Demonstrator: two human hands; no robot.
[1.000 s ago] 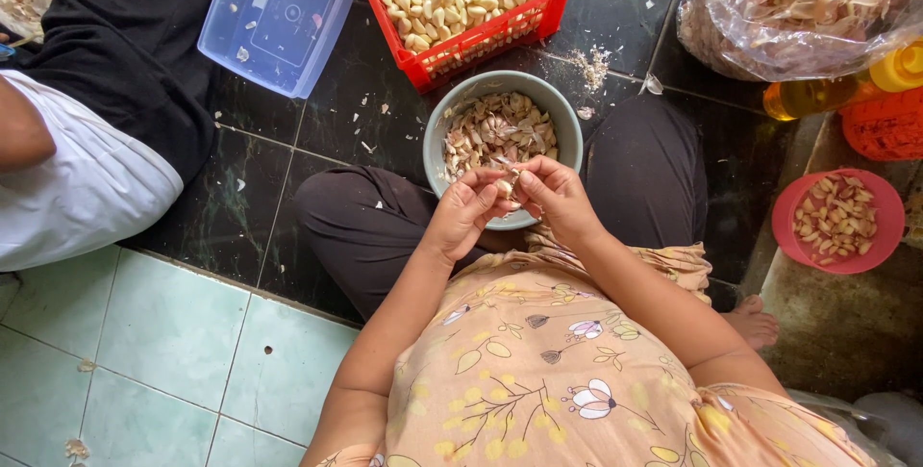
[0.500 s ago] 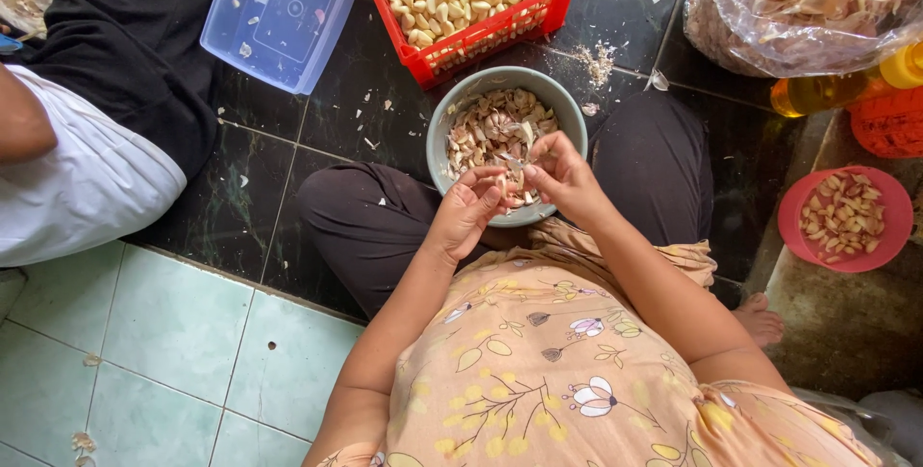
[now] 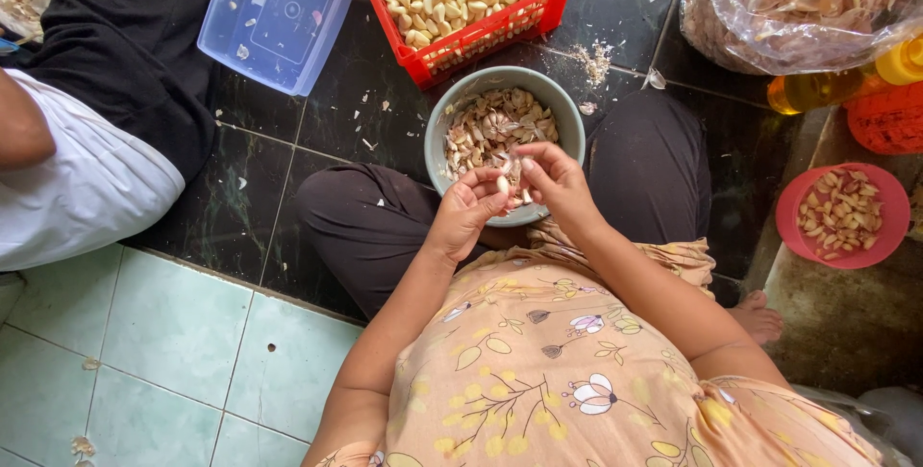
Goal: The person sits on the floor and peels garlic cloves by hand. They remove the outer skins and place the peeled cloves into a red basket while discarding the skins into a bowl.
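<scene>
Hands barely shifted | left hand (image 3: 468,209), right hand (image 3: 553,178) grips clamped on garlic clove (image 3: 503,183) | over bowl (image 3: 440,128)

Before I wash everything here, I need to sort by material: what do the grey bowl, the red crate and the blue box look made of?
The grey bowl looks like enamelled or painted metal, possibly plastic: thin rim, dull even sheen. The red crate looks like moulded plastic: slotted walls, uniform glossy colour. The blue box is translucent plastic: the dark floor shows faintly through it.
</scene>
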